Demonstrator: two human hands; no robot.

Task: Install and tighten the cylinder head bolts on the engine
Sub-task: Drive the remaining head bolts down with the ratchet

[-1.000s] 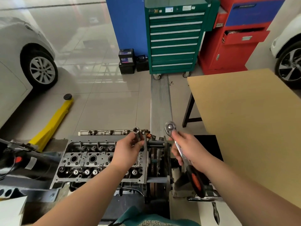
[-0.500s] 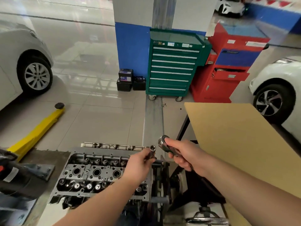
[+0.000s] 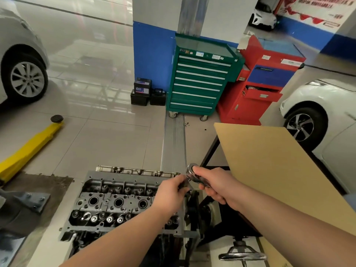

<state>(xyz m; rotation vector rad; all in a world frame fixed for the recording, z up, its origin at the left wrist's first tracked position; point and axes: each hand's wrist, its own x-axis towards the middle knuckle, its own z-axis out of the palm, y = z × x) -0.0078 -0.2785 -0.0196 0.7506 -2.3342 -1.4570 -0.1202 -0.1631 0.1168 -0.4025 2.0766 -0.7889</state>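
since the earlier frames our two hands have closed together: the socket (image 3: 185,184) that was held apart from the ratchet (image 3: 193,172) now sits right under the ratchet's head, and our view has tilted up so more of the shop floor shows. we note the left hand (image 3: 169,193) pinches the socket in its fingertips, mostly hiding it, while the right hand (image 3: 213,185) is wrapped round the ratchet near its head, thumb resting on the round head. whether the socket is fully seated on the drive we cannot tell; the joint is covered by fingers. both hands hover above the right end of the cylinder head (image 3: 123,205), which lies on the engine on its stand just beside the brown table (image 3: 269,160). on progress, our judgement: we are in tool assembly only. we cannot make out bolt heads in the head's holes at this resolution, so how many bolts are in place is unknown; no tool is on the engine yet. left to do, as far as we can judge: finish mating socket to ratchet, bring it down to the head, and run and tighten the bolts. green tool cabinet (image 3: 200,79) and red cabinet (image 3: 260,87) stand behind, unused now.
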